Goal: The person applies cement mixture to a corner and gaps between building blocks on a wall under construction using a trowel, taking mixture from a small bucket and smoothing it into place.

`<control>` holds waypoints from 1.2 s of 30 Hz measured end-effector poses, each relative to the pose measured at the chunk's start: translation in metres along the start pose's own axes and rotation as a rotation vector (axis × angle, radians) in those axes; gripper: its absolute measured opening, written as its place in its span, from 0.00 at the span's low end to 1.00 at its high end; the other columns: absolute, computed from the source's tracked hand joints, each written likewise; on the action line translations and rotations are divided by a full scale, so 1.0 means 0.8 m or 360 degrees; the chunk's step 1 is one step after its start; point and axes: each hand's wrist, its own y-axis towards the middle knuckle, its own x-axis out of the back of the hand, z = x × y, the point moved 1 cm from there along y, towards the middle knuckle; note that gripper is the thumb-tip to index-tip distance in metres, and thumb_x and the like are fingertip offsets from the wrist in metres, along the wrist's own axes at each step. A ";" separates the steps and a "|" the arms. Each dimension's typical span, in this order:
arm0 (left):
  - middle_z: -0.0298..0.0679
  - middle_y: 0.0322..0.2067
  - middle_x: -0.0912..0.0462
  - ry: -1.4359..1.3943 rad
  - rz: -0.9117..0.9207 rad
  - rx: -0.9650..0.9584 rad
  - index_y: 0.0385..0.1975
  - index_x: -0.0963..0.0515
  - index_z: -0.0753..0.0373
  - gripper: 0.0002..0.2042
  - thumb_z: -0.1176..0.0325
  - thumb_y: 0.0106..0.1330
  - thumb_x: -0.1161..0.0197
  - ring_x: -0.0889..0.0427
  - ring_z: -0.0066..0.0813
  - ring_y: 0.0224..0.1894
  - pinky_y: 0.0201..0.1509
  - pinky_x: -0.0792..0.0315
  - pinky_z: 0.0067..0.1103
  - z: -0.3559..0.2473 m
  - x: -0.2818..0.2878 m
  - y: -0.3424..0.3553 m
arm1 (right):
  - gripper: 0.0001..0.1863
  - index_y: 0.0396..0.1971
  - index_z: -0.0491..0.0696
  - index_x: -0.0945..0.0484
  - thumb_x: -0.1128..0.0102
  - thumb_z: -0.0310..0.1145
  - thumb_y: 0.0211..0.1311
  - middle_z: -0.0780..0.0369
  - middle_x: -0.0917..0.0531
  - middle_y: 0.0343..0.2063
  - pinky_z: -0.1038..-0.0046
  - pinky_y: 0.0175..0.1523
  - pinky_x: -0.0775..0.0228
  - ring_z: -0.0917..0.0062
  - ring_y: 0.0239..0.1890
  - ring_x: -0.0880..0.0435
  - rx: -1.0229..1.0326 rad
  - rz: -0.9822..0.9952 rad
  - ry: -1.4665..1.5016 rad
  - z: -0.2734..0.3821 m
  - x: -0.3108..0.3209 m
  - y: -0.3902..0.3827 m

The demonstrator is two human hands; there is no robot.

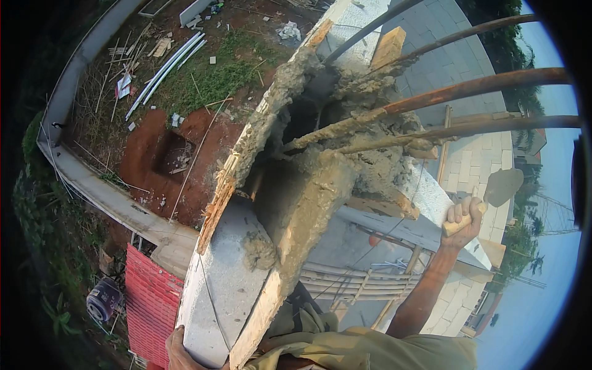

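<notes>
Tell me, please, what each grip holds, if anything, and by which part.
The right grip holds a trowel by its wooden handle. The left grip touches the slab's edge; whether it holds cannot be told.

Passable: near hollow [269,188] between mortar-caked boards [311,213] | Blocking: rusty rebars [478,88] jutting rightward | Bump: mortar lump [259,251] on white block [219,296]

Coarse mortar [379,179], raw timber board [258,324]
We list: rods [481,84], rust-brown metal, rough; trowel [504,186], dull metal, smooth wooden handle [455,227]; pale slab [225,293], matt; sleeve [394,350], matt cloth.
</notes>
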 end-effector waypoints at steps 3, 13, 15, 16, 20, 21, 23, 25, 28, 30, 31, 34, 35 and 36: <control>0.57 0.43 0.20 0.0013 -0.0015 0.0015 0.57 0.31 0.72 0.51 0.44 0.35 0.16 0.14 0.58 0.45 0.48 0.20 0.41 -0.002 -0.001 0.000 | 0.10 0.32 0.50 0.37 0.48 0.30 0.76 0.67 0.35 0.24 0.78 0.21 0.34 0.83 0.19 0.34 0.0018 0.0004 0.0009 -0.002 0.001 0.000; 0.58 0.43 0.19 0.0023 -0.0051 0.0029 0.56 0.29 0.72 0.52 0.41 0.34 0.16 0.14 0.58 0.45 0.48 0.21 0.42 0.000 -0.002 0.002 | 0.10 0.33 0.50 0.38 0.48 0.28 0.75 0.67 0.35 0.24 0.78 0.22 0.34 0.83 0.18 0.33 0.0000 -0.0008 -0.0066 -0.005 -0.006 0.001; 0.58 0.43 0.19 0.0020 -0.0047 0.0033 0.56 0.29 0.72 0.52 0.41 0.34 0.16 0.14 0.58 0.45 0.48 0.21 0.42 -0.001 -0.003 0.002 | 0.09 0.34 0.50 0.38 0.49 0.28 0.76 0.67 0.36 0.25 0.78 0.22 0.34 0.83 0.18 0.33 0.0024 -0.0013 -0.0060 -0.004 -0.007 0.000; 0.58 0.43 0.19 0.0019 -0.0048 0.0034 0.56 0.29 0.72 0.52 0.41 0.34 0.16 0.14 0.58 0.45 0.48 0.21 0.42 -0.002 -0.003 0.002 | 0.09 0.34 0.50 0.38 0.49 0.28 0.76 0.67 0.36 0.25 0.78 0.22 0.34 0.83 0.18 0.33 0.0009 -0.0022 -0.0076 -0.004 -0.007 0.000; 0.59 0.43 0.19 0.0018 -0.0056 0.0038 0.56 0.29 0.72 0.52 0.40 0.34 0.16 0.14 0.59 0.45 0.49 0.21 0.42 -0.007 -0.007 0.001 | 0.10 0.32 0.50 0.39 0.52 0.28 0.78 0.68 0.36 0.24 0.79 0.23 0.36 0.84 0.19 0.34 -0.0003 0.0053 -0.0106 -0.003 -0.004 0.000; 0.59 0.43 0.19 0.0011 -0.0053 0.0037 0.56 0.28 0.72 0.52 0.40 0.34 0.16 0.14 0.59 0.45 0.49 0.21 0.42 -0.008 -0.008 0.001 | 0.10 0.32 0.50 0.40 0.53 0.28 0.78 0.68 0.36 0.24 0.79 0.23 0.36 0.85 0.19 0.34 -0.0004 0.0065 -0.0085 -0.003 -0.003 0.000; 0.59 0.43 0.18 -0.0001 -0.0053 0.0036 0.55 0.28 0.73 0.52 0.39 0.34 0.16 0.14 0.59 0.45 0.49 0.21 0.42 -0.011 -0.007 -0.002 | 0.09 0.34 0.49 0.39 0.50 0.28 0.77 0.66 0.36 0.25 0.79 0.22 0.37 0.84 0.18 0.35 -0.0019 0.0081 -0.0073 -0.003 0.000 0.002; 0.59 0.43 0.18 -0.0003 -0.0045 0.0042 0.55 0.28 0.73 0.52 0.39 0.34 0.16 0.14 0.59 0.46 0.49 0.21 0.42 -0.014 -0.006 -0.005 | 0.09 0.34 0.49 0.38 0.49 0.28 0.77 0.67 0.36 0.25 0.79 0.21 0.37 0.84 0.18 0.35 0.0006 0.0088 -0.0083 -0.003 0.003 0.003; 0.62 0.43 0.18 0.0062 0.0017 0.0069 0.55 0.29 0.73 0.53 0.36 0.36 0.16 0.14 0.60 0.44 0.47 0.20 0.44 -0.016 -0.002 -0.011 | 0.10 0.33 0.49 0.38 0.50 0.28 0.77 0.67 0.37 0.24 0.80 0.23 0.38 0.84 0.19 0.37 -0.0006 0.0145 -0.0126 -0.003 0.008 0.006; 0.64 0.44 0.18 0.0077 0.0087 0.0055 0.54 0.29 0.74 0.53 0.29 0.42 0.21 0.13 0.59 0.44 0.45 0.18 0.46 -0.014 0.000 -0.011 | 0.10 0.33 0.49 0.39 0.50 0.28 0.78 0.67 0.38 0.24 0.80 0.24 0.39 0.84 0.20 0.38 -0.0035 0.0195 -0.0124 -0.003 0.010 0.008; 0.64 0.44 0.18 0.0079 0.0074 0.0062 0.54 0.29 0.74 0.53 0.29 0.42 0.21 0.13 0.59 0.44 0.45 0.18 0.46 -0.014 0.000 -0.011 | 0.11 0.32 0.50 0.39 0.51 0.28 0.78 0.67 0.38 0.24 0.80 0.24 0.39 0.84 0.20 0.39 -0.0026 0.0198 -0.0084 -0.003 0.012 0.008; 0.61 0.43 0.16 -0.0020 0.0002 0.0123 0.50 0.23 0.73 0.47 0.26 0.53 0.31 0.12 0.56 0.43 0.45 0.18 0.42 -0.014 0.001 -0.009 | 0.11 0.32 0.50 0.40 0.51 0.28 0.77 0.68 0.40 0.24 0.79 0.24 0.41 0.84 0.21 0.40 -0.0053 0.0181 -0.0082 -0.001 0.014 0.011; 0.61 0.43 0.16 -0.0024 -0.0003 0.0151 0.50 0.23 0.73 0.47 0.26 0.53 0.31 0.12 0.56 0.43 0.45 0.18 0.42 -0.013 0.001 -0.008 | 0.11 0.32 0.50 0.40 0.51 0.28 0.77 0.68 0.40 0.24 0.79 0.24 0.41 0.84 0.21 0.40 -0.0073 0.0209 -0.0124 -0.001 0.014 0.011; 0.60 0.43 0.16 -0.0043 0.0006 0.0115 0.50 0.23 0.73 0.46 0.26 0.55 0.34 0.12 0.56 0.44 0.45 0.18 0.42 -0.013 0.003 -0.007 | 0.11 0.32 0.50 0.40 0.51 0.27 0.77 0.67 0.40 0.24 0.79 0.24 0.42 0.84 0.21 0.40 -0.0076 0.0166 -0.0145 0.000 0.014 0.011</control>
